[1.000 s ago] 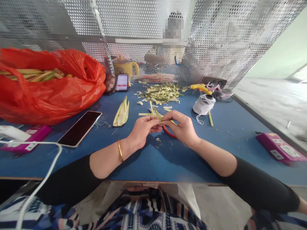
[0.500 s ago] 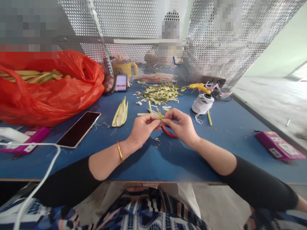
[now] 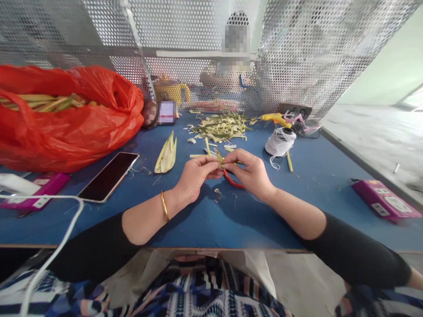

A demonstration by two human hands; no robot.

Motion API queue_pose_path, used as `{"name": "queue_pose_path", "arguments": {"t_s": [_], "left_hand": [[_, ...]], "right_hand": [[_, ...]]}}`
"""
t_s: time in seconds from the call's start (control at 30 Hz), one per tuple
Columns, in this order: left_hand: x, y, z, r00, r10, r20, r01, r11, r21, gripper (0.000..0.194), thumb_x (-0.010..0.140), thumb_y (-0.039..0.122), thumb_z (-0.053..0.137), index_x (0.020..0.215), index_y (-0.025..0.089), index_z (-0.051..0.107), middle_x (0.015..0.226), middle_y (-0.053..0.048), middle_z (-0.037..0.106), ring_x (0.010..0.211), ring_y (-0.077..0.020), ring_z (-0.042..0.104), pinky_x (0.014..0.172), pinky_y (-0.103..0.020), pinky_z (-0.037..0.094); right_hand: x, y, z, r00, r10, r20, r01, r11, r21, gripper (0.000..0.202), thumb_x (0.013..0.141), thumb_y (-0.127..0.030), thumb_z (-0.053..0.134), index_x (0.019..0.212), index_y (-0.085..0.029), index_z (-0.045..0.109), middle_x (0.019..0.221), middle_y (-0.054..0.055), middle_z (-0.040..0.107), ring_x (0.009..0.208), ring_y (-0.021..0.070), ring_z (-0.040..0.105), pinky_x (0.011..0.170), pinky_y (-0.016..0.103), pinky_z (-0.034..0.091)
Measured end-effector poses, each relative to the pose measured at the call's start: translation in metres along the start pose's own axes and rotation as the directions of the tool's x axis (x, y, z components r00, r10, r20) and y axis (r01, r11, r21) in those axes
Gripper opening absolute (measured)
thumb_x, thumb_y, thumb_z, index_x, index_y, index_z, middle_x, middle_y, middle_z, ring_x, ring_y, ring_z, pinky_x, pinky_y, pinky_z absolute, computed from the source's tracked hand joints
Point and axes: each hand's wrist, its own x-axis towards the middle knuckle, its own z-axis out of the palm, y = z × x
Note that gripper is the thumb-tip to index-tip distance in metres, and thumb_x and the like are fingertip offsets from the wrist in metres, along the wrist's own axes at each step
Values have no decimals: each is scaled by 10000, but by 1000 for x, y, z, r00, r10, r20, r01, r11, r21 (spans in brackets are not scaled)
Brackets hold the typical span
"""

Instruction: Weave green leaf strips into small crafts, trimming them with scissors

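Over the blue table [image 3: 211, 220], my left hand [image 3: 197, 175] and my right hand [image 3: 248, 172] meet, fingertips pinched round a small yellow-green piece of husk leaf [image 3: 218, 156]. Its lower part is hidden by the fingers. Just below them lies a pair of scissors with red handles [image 3: 234, 180], partly covered by my right hand. Thin cut strips [image 3: 207, 146] lie behind the fingertips. To the left of my left hand rests a larger pale husk bundle [image 3: 166, 155].
A heap of leaf scraps [image 3: 223, 127] lies at the back. White thread spool [image 3: 280, 141] and yellow glue gun [image 3: 276, 119] stand right of it. Leftward are a red plastic bag [image 3: 72, 127], a phone [image 3: 109, 177] and a white cable [image 3: 71, 226]. A purple pack [image 3: 385, 199] lies far right.
The husk piece has shifted and tilted slightly between my fingertips. Both hands stay nearly in place, still pinching it.
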Motion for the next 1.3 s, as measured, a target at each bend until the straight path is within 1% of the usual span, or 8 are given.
{"name": "queue_pose_path", "arguments": {"t_s": [0.13,0.27,0.47,0.63,0.77,0.87,0.97,1.3], "left_hand": [[-1,-1,1,996,88,-20,-86,992,95,68,640,206,708,688,162,688,644,-9,696,541,-119,631,653,-286,546],[-3,-1,3,989,145,2,-143,975,171,63,658,232,698,675,172,695,647,-9,695,559,-127,634,643,-283,545],[-4,0,3,983,182,38,-186,947,260,44,673,215,701,668,173,689,629,-1,679,567,-125,619,634,-270,536],[-1,0,0,980,200,0,-191,934,301,63,687,229,706,657,179,683,615,0,670,555,-123,608,603,-256,518],[0,0,-1,989,138,-58,-120,961,249,170,655,320,766,675,168,694,611,-9,669,533,-115,586,593,-262,507],[1,-2,-2,997,56,-61,-46,987,155,234,613,363,798,703,166,710,648,-19,687,546,-109,586,598,-263,504],[1,-4,-1,997,9,-82,-1,996,94,240,551,317,830,696,166,714,657,-13,691,578,-105,590,617,-254,502],[-1,-4,1,992,-34,-118,41,998,54,243,510,310,845,640,164,702,615,-3,679,560,-98,576,595,-240,478]], "right_hand": [[0,-1,0,996,86,-14,-84,994,64,123,783,-269,665,719,-201,585,683,-4,631,658,145,572,662,294,455],[-1,-1,1,990,139,11,-138,976,167,106,774,-254,645,852,-196,603,706,-7,648,665,143,594,674,297,472],[1,1,3,983,182,4,-181,971,155,109,769,-256,632,698,-186,587,616,-22,616,596,119,562,585,258,447],[5,3,2,954,260,146,-296,893,340,157,719,-299,693,705,-182,590,630,-22,640,603,127,628,600,268,512],[5,3,4,918,326,227,-392,833,390,240,674,-342,750,675,-179,575,619,-11,657,560,130,642,568,270,524],[4,3,7,907,379,185,-421,797,433,288,654,-378,768,660,-183,556,593,-19,641,546,131,645,546,263,520],[2,2,10,906,396,150,-420,789,448,302,631,-379,776,648,-188,542,564,-37,619,524,128,637,525,256,515],[2,-2,11,903,410,131,-423,792,440,299,594,-362,781,621,-185,542,529,-50,601,483,119,613,482,237,480]]}}
